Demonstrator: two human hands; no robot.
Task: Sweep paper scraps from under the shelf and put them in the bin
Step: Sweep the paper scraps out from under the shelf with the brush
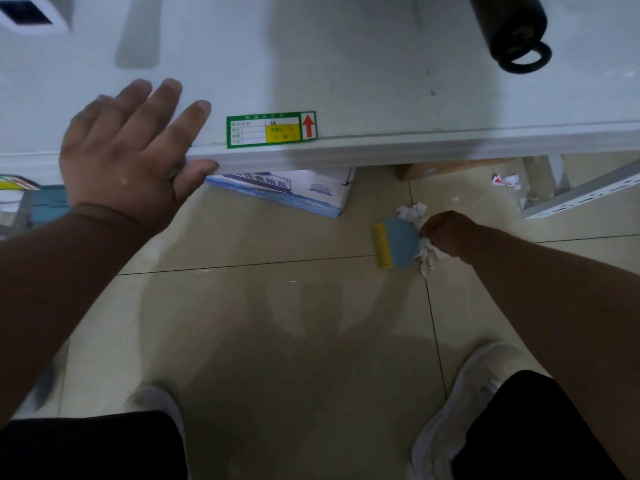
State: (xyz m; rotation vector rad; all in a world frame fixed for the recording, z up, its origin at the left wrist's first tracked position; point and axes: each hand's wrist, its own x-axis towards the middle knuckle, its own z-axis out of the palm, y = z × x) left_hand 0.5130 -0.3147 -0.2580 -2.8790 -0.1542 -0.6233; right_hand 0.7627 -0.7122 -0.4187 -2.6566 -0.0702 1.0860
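Right hand (pixel 446 233) holds a small blue brush with yellow bristles (pixel 398 244) against crumpled white paper scraps (pixel 414 213) on the beige tiled floor (pixel 277 323).

The fingers of the right hand are curled around the brush handle, low on the floor, just in front of the white metal shelf (pixel 381 98), and the scraps touch the brush on its far and near sides. 1 more scrap, white and red (pixel 506 181), lies well apart under the shelf near a white perforated metal rail (pixel 585 195). The left hand (pixel 131 150) is spread with straight fingers on the front edge of the shelf, its thumb on the rim, beside a green-framed label with a red arrow (pixel 272 129). A blue and white carton (pixel 294 192) sticks out from under the shelf. A black bottle with a ring cap (pixel 509 29) lies on the shelf at its far right.
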